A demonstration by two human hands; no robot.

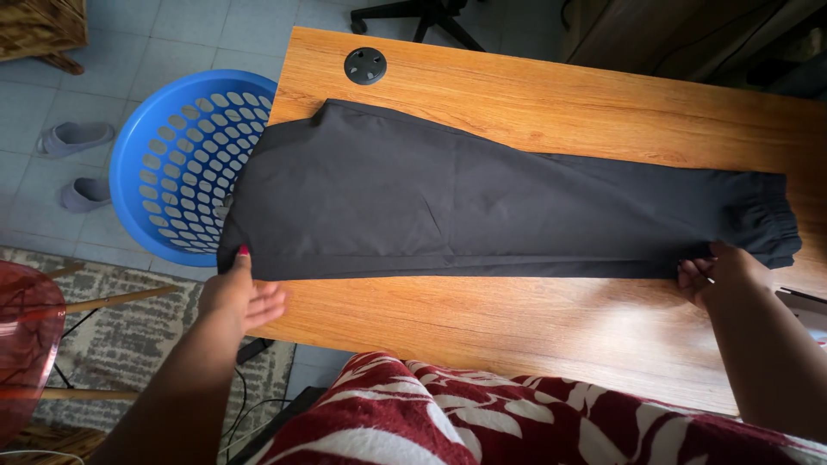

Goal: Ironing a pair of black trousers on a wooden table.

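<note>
We held the black trousers flat, one hand at each end.
Nearest us, our L hand (237,297) pinched the waist corner and our R hand (715,274) pinched the lower edge by the elastic cuff; the black trousers (482,202) lay folded leg-on-leg across the wooden counter (534,103). Best kept taut w/ edges aligned. Blue laundry basket (185,164) stood beyond, on the floor.

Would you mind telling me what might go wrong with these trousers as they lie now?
The waist end of the black trousers overhangs the table edge above the blue laundry basket, so it might slide off. The left hand and right hand hold only the near edge, which may wrinkle.
</note>
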